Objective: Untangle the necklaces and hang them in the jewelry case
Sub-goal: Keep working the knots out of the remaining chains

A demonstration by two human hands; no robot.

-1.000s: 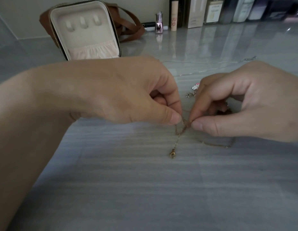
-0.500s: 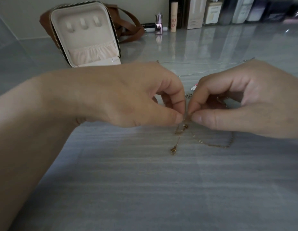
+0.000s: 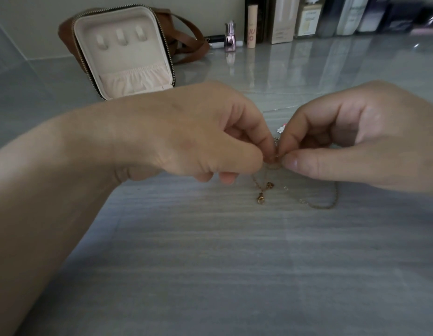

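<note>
Across the grey desk we have our hands together near the middle, fingertips almost touching. Our left hand and right hand each pinch the gold necklace between thumb and forefinger, at what looks like the knot, just above the desk. Behind, at the back left, the jewelry case stands open with its lid leaning on a brown bag. Its three hooks are bare, so we judge the task early: nothing is hung and the tangle is not yet undone. From the pinch, one short end of the chain drops toward us, its long axis running away-to-near, and ends in the clasp on the desk. The rest loops off right under our right hand. A silver necklace peeks out just behind the fingertips
</note>
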